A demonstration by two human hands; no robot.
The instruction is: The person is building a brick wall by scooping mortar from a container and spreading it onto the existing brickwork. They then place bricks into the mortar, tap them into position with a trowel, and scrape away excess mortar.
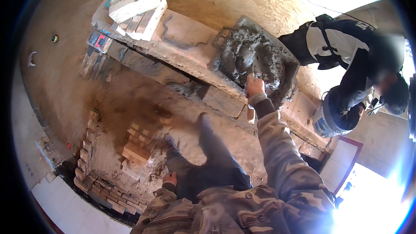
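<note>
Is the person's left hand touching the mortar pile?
No. The left hand rests low by the person's leg, while only the right hand reaches the wet mortar with a trowel.

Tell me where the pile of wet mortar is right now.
In the head view, the mortar pile sits upper centre-right on a board atop the wall, under the right hand, right of the stacked pale bricks.
</note>
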